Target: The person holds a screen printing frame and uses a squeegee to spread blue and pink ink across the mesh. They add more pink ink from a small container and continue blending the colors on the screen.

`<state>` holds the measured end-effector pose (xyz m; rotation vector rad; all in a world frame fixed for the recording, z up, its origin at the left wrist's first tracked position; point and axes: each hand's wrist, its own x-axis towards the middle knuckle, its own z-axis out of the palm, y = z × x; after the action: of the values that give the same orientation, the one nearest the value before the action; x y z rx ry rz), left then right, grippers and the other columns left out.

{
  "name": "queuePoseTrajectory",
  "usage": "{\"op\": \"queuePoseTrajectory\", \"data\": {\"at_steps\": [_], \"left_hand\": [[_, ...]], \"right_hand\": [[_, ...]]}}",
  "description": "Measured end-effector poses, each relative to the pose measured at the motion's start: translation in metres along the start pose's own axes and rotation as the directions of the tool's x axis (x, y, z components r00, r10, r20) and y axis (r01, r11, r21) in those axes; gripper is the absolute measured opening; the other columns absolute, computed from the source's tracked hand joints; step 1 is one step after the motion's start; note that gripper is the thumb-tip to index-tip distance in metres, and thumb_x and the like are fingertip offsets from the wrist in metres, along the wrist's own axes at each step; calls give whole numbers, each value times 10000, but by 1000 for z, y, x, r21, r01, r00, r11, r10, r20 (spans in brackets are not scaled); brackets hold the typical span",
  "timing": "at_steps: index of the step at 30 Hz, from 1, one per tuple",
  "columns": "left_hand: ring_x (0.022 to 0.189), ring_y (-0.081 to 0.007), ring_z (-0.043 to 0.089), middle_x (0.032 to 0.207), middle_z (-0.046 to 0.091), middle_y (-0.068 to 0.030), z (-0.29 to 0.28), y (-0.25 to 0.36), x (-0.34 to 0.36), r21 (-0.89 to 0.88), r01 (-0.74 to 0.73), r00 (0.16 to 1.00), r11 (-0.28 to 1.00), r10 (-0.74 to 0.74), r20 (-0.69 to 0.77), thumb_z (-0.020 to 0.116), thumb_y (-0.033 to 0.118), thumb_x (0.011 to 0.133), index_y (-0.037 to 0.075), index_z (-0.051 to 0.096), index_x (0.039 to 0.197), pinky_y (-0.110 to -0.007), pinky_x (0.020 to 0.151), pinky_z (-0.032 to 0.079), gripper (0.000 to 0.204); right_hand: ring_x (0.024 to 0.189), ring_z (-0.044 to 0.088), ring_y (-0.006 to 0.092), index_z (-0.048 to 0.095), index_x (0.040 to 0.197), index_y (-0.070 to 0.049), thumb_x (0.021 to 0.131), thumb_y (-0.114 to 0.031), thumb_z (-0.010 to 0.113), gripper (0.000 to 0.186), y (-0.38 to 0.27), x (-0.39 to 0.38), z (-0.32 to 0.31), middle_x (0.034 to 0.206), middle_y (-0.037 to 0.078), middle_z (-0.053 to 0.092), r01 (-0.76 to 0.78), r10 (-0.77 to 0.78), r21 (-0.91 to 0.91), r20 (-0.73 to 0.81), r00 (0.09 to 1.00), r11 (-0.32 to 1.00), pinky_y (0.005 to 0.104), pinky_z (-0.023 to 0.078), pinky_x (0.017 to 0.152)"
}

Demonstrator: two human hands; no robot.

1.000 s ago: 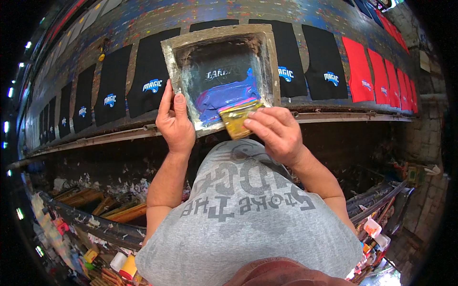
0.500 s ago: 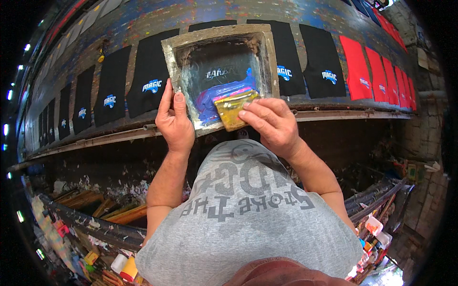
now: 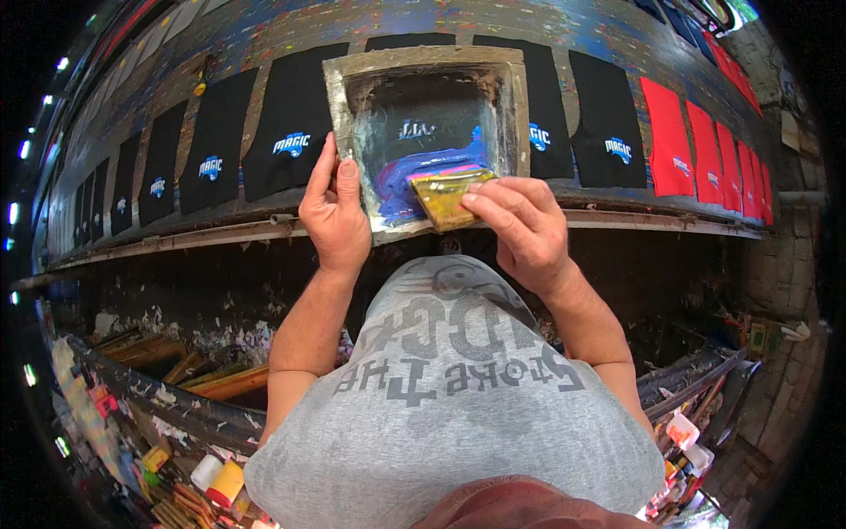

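My left hand [image 3: 339, 216] grips the left side of a square screen-printing frame [image 3: 423, 55], which is held at an angle over the long table's near edge. Inside, thick blue ink [image 3: 397, 181] with pink streaks covers the lower part of the dark mesh; a faint design shows above it. My right hand [image 3: 530, 231] pinches a yellow translucent squeegee [image 3: 445, 196] between fingers and thumb, its upper edge in the ink at the frame's lower right, partly hiding that corner.
Black fabric pieces [image 3: 608, 110] with blue-white prints and red ones [image 3: 665, 128] line the long table. A metal rail [image 3: 643, 220] runs along its near edge. Below are a dark littered trough [image 3: 185, 309], wooden squeegees [image 3: 229, 383] and tubs [image 3: 225, 483].
The screen and both my hands have shifted slightly right in the picture. The yellow squeegee has moved a little upward, farther into the frame and the ink.
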<state>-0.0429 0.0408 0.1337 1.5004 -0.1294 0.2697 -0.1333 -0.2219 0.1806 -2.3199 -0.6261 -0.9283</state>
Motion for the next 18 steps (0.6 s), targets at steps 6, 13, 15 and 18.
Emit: {"op": "queuePoseTrajectory", "data": {"at_steps": [6, 13, 15, 18], "left_hand": [[1273, -122, 728, 1468, 785, -104, 1, 2, -5, 27, -58, 996, 998, 57, 64, 722, 79, 1225, -51, 658, 1685, -288, 1103, 585, 482], [1293, -126, 730, 1471, 782, -109, 1, -2, -12, 20, 16, 1000, 1000, -16, 21, 719, 77, 1226, -52, 661, 1684, -288, 1104, 588, 479], [1281, -123, 729, 1466, 785, -107, -1, -3, -13, 41, 19, 1000, 999, -20, 15, 719, 82, 1227, -53, 660, 1685, -284, 1095, 587, 480], [1237, -114, 727, 1446, 793, -103, -2, -4, -12, 81, -17, 1000, 997, 15, 19, 722, 94, 1229, -56, 659, 1685, -275, 1072, 585, 484]], "right_hand": [[1122, 807, 306, 857, 1312, -66, 903, -30, 794, 415, -12, 10, 16, 1221, 90, 863, 6, -7, 38, 26, 1000, 999, 451, 646, 978], [1141, 801, 334, 861, 1315, -60, 874, 92, 758, 477, 2, -5, -2, 1238, 102, 866, -33, 28, 48, 91, 995, 998, 467, 657, 1009], [1116, 810, 323, 855, 1294, -61, 908, 35, 781, 404, 4, -9, -9, 1197, 99, 866, -78, 75, 21, 102, 992, 997, 464, 647, 994], [1129, 809, 327, 857, 1315, -51, 889, 38, 783, 442, -1, -16, -11, 1233, 107, 864, -21, 14, 53, 125, 992, 998, 464, 651, 991]]}}
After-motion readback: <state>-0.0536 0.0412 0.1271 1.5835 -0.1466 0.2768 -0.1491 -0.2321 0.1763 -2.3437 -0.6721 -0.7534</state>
